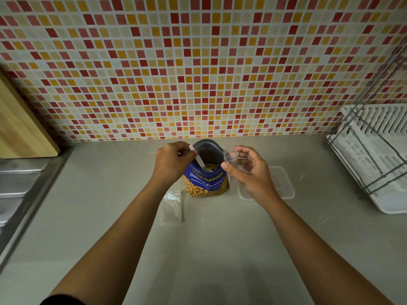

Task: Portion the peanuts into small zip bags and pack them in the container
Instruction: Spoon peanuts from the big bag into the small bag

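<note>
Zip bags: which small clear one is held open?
The small clear zip bag pinched in the right hand, mouth open beside the blue peanut pack; the other bags lie flat on the grey counter.

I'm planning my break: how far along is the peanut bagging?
Early. Done: the peanut bag stands open. In hand: the left hand holds a white spoon in it; the right hand pinches a small zip bag open. Left: the container shows no packed bags; spare zip bags lie unused.

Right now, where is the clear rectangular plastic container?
Head view: the container lies on the counter right of the blue peanut bag, partly behind the right hand, left of the white dish rack.
</note>
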`<state>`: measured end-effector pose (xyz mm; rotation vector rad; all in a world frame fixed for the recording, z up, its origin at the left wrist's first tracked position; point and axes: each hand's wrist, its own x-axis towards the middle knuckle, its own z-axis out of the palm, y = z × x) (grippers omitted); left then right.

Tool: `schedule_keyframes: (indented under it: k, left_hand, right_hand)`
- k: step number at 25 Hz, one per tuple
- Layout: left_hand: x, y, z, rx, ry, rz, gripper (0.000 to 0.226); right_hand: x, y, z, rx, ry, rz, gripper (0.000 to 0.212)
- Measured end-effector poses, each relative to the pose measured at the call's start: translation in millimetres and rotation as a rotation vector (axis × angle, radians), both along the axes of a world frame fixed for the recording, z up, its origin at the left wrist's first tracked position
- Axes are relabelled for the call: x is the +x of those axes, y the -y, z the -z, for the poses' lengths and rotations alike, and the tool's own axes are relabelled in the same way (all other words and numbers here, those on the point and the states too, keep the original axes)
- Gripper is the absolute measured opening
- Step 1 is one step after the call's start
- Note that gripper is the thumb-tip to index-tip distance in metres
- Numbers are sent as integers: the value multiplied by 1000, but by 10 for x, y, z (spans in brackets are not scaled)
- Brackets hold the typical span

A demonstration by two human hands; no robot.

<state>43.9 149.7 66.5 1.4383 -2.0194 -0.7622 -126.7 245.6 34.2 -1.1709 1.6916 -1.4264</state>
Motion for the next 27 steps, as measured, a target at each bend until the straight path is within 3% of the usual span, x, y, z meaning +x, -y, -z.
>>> schedule_keyframes:
  k: [3, 5, 7, 10, 12, 15, 27]
  left_hand:
    - [-66, 34, -25, -221, 130, 47, 25]
    - [-70, 58, 24, -297, 323, 94, 26]
    - [-102, 45, 72, -225, 440, 82, 29]
    - [-229, 48, 87, -138, 464, -33, 30]
    - [-278, 105, 128, 1, 404, -99, 26]
    - [-269, 187, 194, 191, 164, -128, 17]
    - [-101, 194, -16, 417, -378, -216, 23]
  right_hand:
    - [-20, 29, 0, 5, 8, -28, 46]
    - [-28, 33, 12, 19, -15, -51, 45]
    - [-35, 37, 27, 34, -43, -60, 45]
    - [-55, 51, 13, 60, -86, -80, 47]
    - [-67, 54, 11, 66, -85, -93, 48]
    - [-89, 40, 36, 67, -88, -91, 49]
    - [-79, 7, -6, 82, -53, -84, 44]
